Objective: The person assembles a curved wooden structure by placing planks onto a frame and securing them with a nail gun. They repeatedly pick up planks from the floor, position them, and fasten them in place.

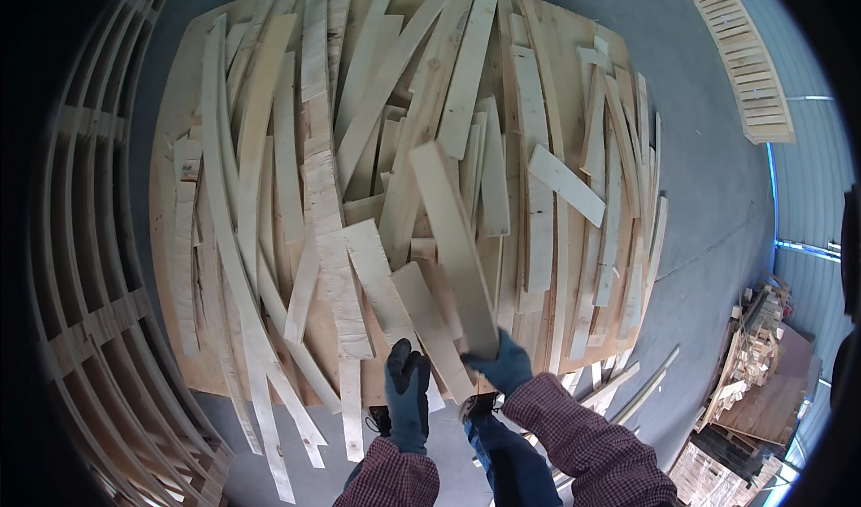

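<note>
My right hand, in a blue-grey glove, is closed around the near end of a wooden board. The board slants away to the far left, over the other pieces. My left hand, gloved alike with dark fingertips, is raised by the near end of another board. Its fingers are loosely bent and slightly apart, with nothing visible in them. Between the hands, a shorter board lies at a slant. Beneath them spreads a loose pile of long, pale planks.
A large wooden panel carries the planks, some jutting past its near edge. Slatted wooden frames line the left side. At the right stand a pile of offcuts and a slatted pallet by the wall. More strips lie on the floor.
</note>
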Demonstrator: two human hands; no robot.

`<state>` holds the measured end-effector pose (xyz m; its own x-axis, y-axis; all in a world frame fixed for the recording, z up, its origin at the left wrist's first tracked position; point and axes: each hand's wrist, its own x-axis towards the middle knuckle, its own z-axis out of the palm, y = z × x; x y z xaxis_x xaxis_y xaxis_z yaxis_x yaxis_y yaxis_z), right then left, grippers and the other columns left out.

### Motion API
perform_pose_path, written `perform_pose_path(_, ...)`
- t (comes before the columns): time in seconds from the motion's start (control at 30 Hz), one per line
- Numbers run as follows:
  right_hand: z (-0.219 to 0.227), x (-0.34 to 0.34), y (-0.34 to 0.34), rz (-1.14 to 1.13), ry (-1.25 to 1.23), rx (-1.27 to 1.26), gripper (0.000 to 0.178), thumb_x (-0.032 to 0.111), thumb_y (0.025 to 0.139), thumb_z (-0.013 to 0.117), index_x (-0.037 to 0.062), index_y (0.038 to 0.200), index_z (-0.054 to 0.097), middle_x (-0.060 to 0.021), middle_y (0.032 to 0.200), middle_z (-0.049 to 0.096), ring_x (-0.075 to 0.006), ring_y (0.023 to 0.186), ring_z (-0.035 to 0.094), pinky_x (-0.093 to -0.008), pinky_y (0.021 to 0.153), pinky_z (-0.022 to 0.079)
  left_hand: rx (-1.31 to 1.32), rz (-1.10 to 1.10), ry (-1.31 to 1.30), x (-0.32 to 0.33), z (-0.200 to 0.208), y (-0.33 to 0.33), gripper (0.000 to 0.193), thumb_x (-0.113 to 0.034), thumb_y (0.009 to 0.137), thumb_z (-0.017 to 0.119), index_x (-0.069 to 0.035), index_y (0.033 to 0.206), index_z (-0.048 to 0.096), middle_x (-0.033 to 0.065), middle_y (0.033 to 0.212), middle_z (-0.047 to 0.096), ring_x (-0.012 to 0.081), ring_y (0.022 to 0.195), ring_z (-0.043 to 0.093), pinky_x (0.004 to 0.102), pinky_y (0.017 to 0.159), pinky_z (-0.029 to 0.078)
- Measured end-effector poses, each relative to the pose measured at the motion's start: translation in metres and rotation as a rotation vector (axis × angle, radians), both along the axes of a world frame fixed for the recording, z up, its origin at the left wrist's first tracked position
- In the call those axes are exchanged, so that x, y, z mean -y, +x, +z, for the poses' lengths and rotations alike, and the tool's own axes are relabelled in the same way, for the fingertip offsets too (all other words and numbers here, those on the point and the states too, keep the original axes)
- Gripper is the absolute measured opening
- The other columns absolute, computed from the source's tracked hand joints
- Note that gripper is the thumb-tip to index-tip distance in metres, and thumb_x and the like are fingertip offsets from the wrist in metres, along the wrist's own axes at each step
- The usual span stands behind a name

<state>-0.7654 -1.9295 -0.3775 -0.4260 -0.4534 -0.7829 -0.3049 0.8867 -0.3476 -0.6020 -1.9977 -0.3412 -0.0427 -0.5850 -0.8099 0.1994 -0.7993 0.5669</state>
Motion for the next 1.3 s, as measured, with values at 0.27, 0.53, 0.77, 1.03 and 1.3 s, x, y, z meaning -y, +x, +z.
perform_pose_path(0.27, -0.025, -0.001, -0.078, -0.135, -0.193, -0.566, 0.111, 0.046, 0.065, 0.079, 0.004, 0.145, 0.015, -0.0296, 0.139, 0.03, -0.0418, 0.131, 0.029, -0.0459, 0.106, 0.03, 0.06, -0.153, -0.06, -0.013, -0.011, -0.001, 0.034, -0.007, 0.089, 0.059, -0.001, 0.121, 0.048, 0.0073, 0.112, 0.052, 0.0148, 0.1, 0.052, 0.0253, 0.088, 0.043)
perform_pose_path(0.53, -0.044, 0.045, -0.059, -0.152, 0.289, -0.572, 0.117, 0.061, 0.064, 0.073, 0.0128, 0.147, 0.007, -0.0251, 0.148, 0.01, -0.0445, 0.136, 0.012, -0.0526, 0.111, 0.017, 0.043, -0.204, -0.083, -0.018, 0.003, -0.009, 0.04, -0.011, 0.09, 0.059, -0.002, 0.126, 0.044, 0.0098, 0.116, 0.049, 0.0175, 0.105, 0.052, 0.0274, 0.093, 0.043)
perform_pose_path(0.77, -0.067, -0.03, -0.137, -0.131, -0.263, -0.486, 0.078, 0.044, 0.071, 0.075, 0.001, 0.129, 0.043, -0.0216, 0.11, 0.055, -0.0341, 0.097, 0.057, -0.0408, 0.085, 0.048, 0.104, -0.36, -0.067, -0.024, 0.002, -0.009, 0.044, -0.017, 0.092, 0.057, -0.002, 0.13, 0.041, 0.0123, 0.124, 0.048, 0.0203, 0.11, 0.052, 0.0283, 0.096, 0.042)
perform_pose_path(1.03, 0.006, -0.013, -0.17, -0.652, -0.239, 0.494, 0.069, 0.026, 0.079, 0.071, 0.0077, 0.136, 0.037, -0.0136, 0.109, 0.057, -0.0235, 0.095, 0.06, -0.0411, 0.078, 0.055, 0.057, -0.354, -0.049, -0.041, -0.009, -0.014, 0.05, -0.024, 0.09, 0.059, -0.002, 0.132, 0.042, 0.0102, 0.125, 0.05, 0.0215, 0.115, 0.05, 0.0336, 0.098, 0.04)
perform_pose_path(1.3, 0.004, 0.014, -0.138, -0.544, -0.225, 0.469, 0.084, 0.026, 0.076, 0.071, 0.0083, 0.144, 0.024, -0.0158, 0.116, 0.053, -0.0216, 0.095, 0.058, -0.0396, 0.083, 0.051, -0.022, -0.366, -0.05, -0.043, -0.015, -0.015, 0.057, -0.032, 0.089, 0.061, -0.003, 0.133, 0.041, 0.0121, 0.128, 0.049, 0.0227, 0.116, 0.05, 0.0348, 0.1, 0.04)
